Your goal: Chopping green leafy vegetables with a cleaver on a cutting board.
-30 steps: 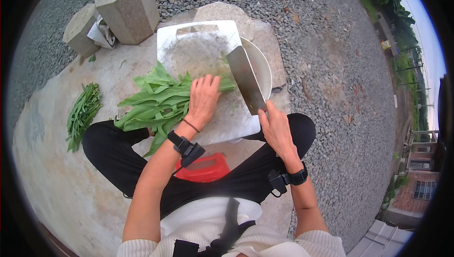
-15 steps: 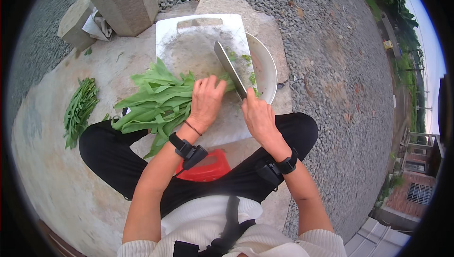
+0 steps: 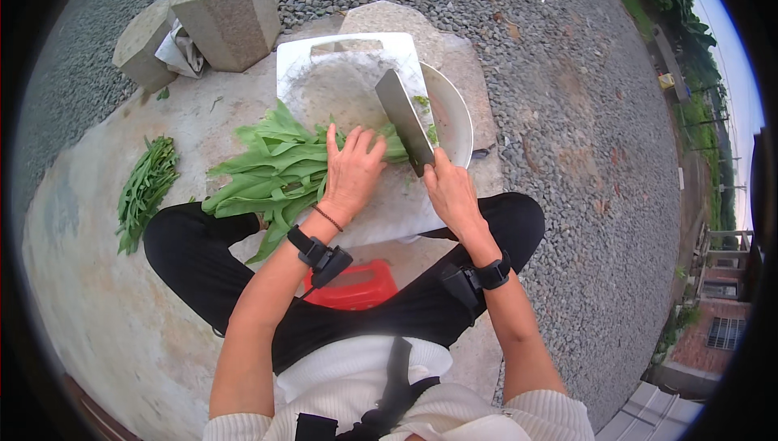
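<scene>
A bunch of long green leafy vegetables [image 3: 275, 167] lies across a white cutting board [image 3: 348, 84], its leaves hanging over the near left side. My left hand [image 3: 353, 167] holds the stem end down on the board, with its fingers slightly apart on top. In my right hand [image 3: 454, 191] is the handle of a cleaver [image 3: 405, 121], its broad dark blade tilted beside the stem ends, just right of my left fingers. Small cut green pieces [image 3: 423, 104] lie along the board's right edge. The blade hides part of the stems.
Under the board's right side stands a white basin [image 3: 458, 117]. A second bunch of greens [image 3: 147, 190] lies on the concrete at left. Between my legs is a red plastic object [image 3: 352, 285]. Two stone blocks [image 3: 227, 11] stand at the far left, with gravel beyond.
The cleaver has turned to show more of its blade face and shifted slightly right. My left fingers have spread a little on the greens. The whole view has shifted slightly.
</scene>
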`<state>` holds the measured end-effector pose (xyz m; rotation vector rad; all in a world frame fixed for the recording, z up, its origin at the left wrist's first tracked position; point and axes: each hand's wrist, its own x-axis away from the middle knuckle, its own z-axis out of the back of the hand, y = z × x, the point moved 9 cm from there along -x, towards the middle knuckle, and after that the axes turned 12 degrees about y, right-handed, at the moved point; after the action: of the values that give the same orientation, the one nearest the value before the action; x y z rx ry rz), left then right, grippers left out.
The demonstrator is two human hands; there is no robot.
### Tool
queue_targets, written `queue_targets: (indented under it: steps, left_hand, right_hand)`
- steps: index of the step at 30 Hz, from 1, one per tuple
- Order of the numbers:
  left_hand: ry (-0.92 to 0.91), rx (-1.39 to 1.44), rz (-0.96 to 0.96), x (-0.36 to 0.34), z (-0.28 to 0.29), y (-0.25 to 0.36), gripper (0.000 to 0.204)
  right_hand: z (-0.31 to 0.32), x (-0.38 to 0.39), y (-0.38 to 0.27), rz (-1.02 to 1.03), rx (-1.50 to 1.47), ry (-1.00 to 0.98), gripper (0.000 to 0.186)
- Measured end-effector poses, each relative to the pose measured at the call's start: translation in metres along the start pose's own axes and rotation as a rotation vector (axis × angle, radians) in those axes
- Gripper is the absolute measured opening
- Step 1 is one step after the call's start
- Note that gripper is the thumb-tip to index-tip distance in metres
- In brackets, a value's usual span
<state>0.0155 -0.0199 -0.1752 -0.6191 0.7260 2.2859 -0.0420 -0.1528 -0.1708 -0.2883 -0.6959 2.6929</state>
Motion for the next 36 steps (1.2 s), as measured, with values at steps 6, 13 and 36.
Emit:
queue_targets:
  steps: [6,13,36]
  left_hand:
    - [-0.055,0.1,0.032,-0.001,-0.01,-0.007,0.036]
    - [-0.024,0.114,0.086,-0.003,-0.008,-0.011,0.033]
    - [0.013,0.103,0.084,-0.001,-0.009,-0.012,0.033]
  right_hand:
    - [0.033,0.014,0.029,-0.145,0.048,0.081,0.018]
    - [0.055,0.039,-0.007,-0.049,-0.072,0.02,0.014]
    - [-0.024,-0.01,-0.036,0.098,0.209,-0.038,0.019]
